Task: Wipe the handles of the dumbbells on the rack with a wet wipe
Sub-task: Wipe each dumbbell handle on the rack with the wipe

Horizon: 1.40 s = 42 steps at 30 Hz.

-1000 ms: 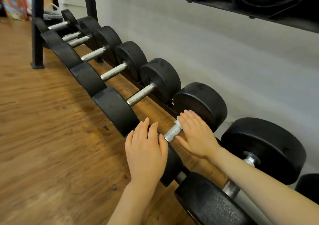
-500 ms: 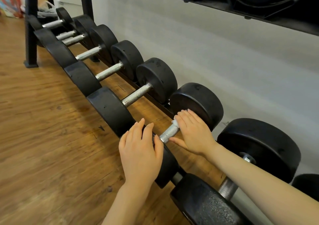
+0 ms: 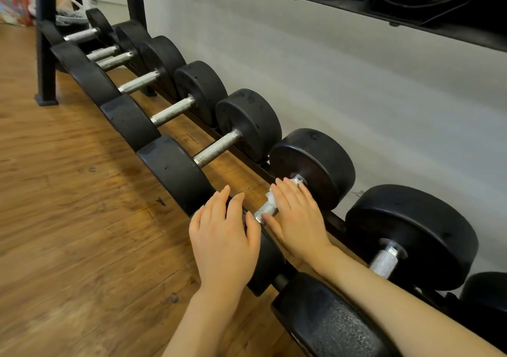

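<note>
the left hand (image 3: 223,243) lies flat, fingers straight, on the near black round head (image 3: 267,260) of a dumbbell on the black metal rack (image 3: 45,55). the right hand (image 3: 295,219) curls over the knurled silver handle (image 3: 264,211) — a crumpled white wet wipe (image 3: 273,197) shows just past its fingertips, pressed to the bar.

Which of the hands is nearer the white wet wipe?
The right hand: it lies over the wet wipe on the dumbbell handle. The left hand rests flat on the dumbbell's near weight, beside the handle.
</note>
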Motion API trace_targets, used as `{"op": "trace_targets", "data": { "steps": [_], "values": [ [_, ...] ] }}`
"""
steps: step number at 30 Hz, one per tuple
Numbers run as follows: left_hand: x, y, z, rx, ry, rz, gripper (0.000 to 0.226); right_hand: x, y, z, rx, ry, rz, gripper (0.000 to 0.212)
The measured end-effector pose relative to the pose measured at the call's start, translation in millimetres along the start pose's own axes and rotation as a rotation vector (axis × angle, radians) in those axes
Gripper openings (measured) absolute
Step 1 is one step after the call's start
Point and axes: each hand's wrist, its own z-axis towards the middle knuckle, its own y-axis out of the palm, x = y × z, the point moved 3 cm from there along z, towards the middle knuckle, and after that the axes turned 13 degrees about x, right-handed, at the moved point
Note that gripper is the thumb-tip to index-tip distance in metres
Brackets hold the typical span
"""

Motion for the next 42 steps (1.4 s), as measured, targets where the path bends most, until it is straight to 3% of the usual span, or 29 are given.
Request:
{"op": "trace_targets", "data": {
  "steps": [13,24,30,33,38,42],
  "values": [
    [1,0,0,0.012,-0.006,-0.012,0.049,5,3,-6,0.053,0.171,0.080,0.080],
    [0,1,0,-0.008,-0.017,-0.001,0.045,-5,4,-18,0.037,0.096,0.093,0.089],
    [1,1,0,-0.001,-0.011,0.002,0.048,-2,3,-14,0.066,0.167,0.121,0.085],
    [1,0,0,-0.004,-0.010,-0.001,0.048,-6,1,-21,0.082,0.081,0.134,0.072],
    [2,0,0,0.002,-0.010,0.000,0.048,7,-4,-2,0.301,-0.027,0.057,0.036],
    [2,-1,0,0.005,-0.004,-0.003,0.047,17,-2,3,0.345,-0.069,0.039,0.034]
  ]
}}
